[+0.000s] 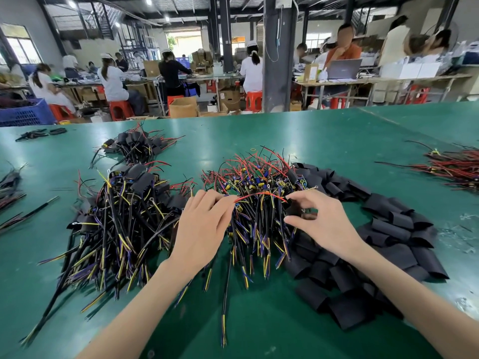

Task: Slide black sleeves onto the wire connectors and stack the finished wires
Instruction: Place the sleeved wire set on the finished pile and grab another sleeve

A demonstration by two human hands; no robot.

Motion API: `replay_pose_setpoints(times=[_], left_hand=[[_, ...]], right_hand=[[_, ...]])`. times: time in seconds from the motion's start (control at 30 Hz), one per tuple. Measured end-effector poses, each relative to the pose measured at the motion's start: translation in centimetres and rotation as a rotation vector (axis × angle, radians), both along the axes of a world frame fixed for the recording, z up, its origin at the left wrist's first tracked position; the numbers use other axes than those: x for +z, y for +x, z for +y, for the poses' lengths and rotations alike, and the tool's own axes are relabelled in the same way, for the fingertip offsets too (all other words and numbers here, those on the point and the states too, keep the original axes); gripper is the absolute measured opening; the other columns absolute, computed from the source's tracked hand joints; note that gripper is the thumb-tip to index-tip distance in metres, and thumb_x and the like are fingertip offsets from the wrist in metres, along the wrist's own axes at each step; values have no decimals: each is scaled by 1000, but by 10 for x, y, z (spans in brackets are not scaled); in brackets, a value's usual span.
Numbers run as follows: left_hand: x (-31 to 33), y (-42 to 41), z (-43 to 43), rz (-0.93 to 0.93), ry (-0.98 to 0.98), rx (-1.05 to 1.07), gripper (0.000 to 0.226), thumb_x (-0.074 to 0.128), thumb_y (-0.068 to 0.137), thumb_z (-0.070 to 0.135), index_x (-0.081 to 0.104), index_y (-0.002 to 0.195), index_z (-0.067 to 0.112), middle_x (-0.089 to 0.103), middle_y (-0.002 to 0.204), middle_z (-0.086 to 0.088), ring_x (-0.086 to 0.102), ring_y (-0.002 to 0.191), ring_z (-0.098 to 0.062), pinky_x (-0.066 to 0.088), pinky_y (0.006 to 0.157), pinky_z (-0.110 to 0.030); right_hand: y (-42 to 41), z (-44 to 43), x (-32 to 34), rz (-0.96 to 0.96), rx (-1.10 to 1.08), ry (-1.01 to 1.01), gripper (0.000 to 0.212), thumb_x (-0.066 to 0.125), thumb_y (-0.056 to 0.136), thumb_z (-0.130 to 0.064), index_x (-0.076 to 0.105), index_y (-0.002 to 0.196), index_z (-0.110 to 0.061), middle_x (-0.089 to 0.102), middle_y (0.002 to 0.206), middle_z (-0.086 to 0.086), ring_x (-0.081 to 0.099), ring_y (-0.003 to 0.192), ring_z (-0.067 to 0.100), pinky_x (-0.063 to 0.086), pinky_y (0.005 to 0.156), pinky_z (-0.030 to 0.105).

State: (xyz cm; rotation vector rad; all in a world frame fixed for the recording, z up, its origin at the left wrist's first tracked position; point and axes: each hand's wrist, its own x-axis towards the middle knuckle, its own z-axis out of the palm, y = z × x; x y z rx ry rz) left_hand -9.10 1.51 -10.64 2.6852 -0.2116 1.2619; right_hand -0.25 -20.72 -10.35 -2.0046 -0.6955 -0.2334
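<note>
While the left hand point(201, 229) pinches a red wire point(259, 194) above the unsleeved wire pile point(259, 174), the right hand point(321, 224) curls at its other end, grip unclear. Black sleeves point(388, 229) lie right, sleeved wires point(124, 203) left, on the green surface point(337, 130).

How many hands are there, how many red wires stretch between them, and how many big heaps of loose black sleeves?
left hand, right hand: 2
red wire: 1
heap of black sleeves: 1
Total: 4
</note>
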Motion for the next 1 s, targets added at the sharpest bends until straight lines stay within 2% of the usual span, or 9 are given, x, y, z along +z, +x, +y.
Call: replay_pose_setpoints(times=[0.23,0.4,0.6,0.73,0.83,0.9,1.0], left_hand=[[-3,0,-1,-8,2,-32,29,44,97,23,69,104,10,59,84,-4,46,77,-24,44,70,-41],[-4,1,0,-10,21,-46,26,47,96,21,69,105,9,59,85,-4,48,75,-25,46,70,-41],[-3,1,1,-3,50,-40,27,46,96,22,69,107,13,59,89,-3,44,79,-21,41,72,-36],[-1,0,1,7,96,-26,28,46,94,23,70,104,14,59,88,-4,40,81,-20,35,71,-33],[1,-1,1,29,115,-3,29,45,93,23,71,102,15,60,89,-5,39,81,-21,32,71,-33],[2,-2,0,33,122,-1,28,45,92,23,71,102,15,60,89,-6,39,81,-21,31,70,-33],[3,-1,1,19,136,2,27,47,92,22,71,100,16,60,89,-6,39,82,-21,29,70,-32]], right_hand=[[2,0,0,67,-17,84,37,80,72,-12,66,105,-22,65,95,-13,60,93,3,47,77,9],[5,-2,1,98,-33,141,35,80,71,-17,66,99,-32,66,92,-17,59,87,-8,42,72,2],[7,-3,2,118,-23,199,36,80,71,-13,67,103,-25,69,94,-11,61,87,-4,43,73,4],[5,-4,5,86,-12,229,38,79,72,-7,67,100,-30,66,96,-16,58,87,-10,43,73,3],[4,-5,6,81,4,259,39,78,71,-4,67,100,-27,65,97,-15,57,85,-12,43,73,3],[4,-5,7,69,21,249,39,78,72,-3,67,99,-29,65,97,-16,57,87,-11,43,75,4],[4,-7,8,19,34,198,38,78,72,-4,68,99,-30,64,100,-13,59,93,-1,42,80,6]])
